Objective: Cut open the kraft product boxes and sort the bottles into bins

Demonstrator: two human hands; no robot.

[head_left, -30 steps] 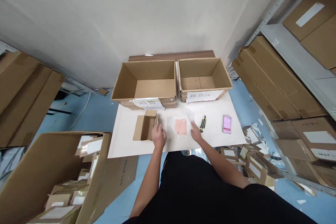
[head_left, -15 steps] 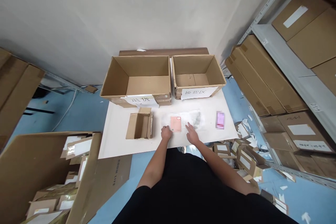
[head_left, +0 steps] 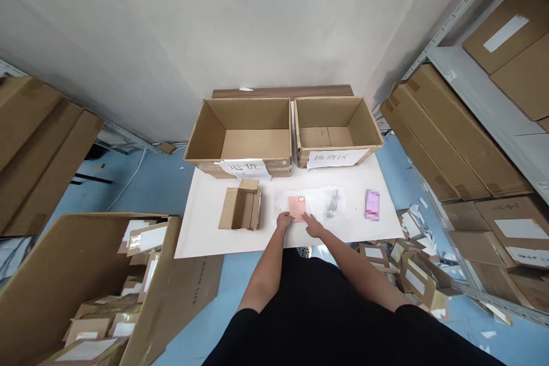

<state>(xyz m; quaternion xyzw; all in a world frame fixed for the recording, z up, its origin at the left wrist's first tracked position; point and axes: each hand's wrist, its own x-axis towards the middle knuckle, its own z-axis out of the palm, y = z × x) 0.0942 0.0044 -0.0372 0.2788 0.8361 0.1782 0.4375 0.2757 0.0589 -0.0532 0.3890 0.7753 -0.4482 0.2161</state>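
Note:
On the white tabletop (head_left: 201,206) lies a clear plastic bag (head_left: 317,197) with a flat pink card (head_left: 297,206) at its left part, marked by a small dark rounded outline near the top right corner. Slim grey items (head_left: 333,204), too small to name, show in the bag's right part. My left hand (head_left: 283,220) has its fingers bent together at the card's lower left corner, pinching the edge there. My right hand (head_left: 314,225) rests at the lower right corner with fingers stretched out, touching the card or the plastic over it.
An opened small carton (head_left: 241,206) stands left of my hands. Two large labelled boxes, left (head_left: 199,148) and right (head_left: 372,137), line the back. A blurred purple object (head_left: 372,205) lies at right. A big box (head_left: 171,240) of parcels flanks the table; discarded cartons (head_left: 414,274) cover the right floor.
My right hand has shifted left from over the bag to the card's lower right corner. My left hand stays by the lower left corner. The whole view has swung slightly left.

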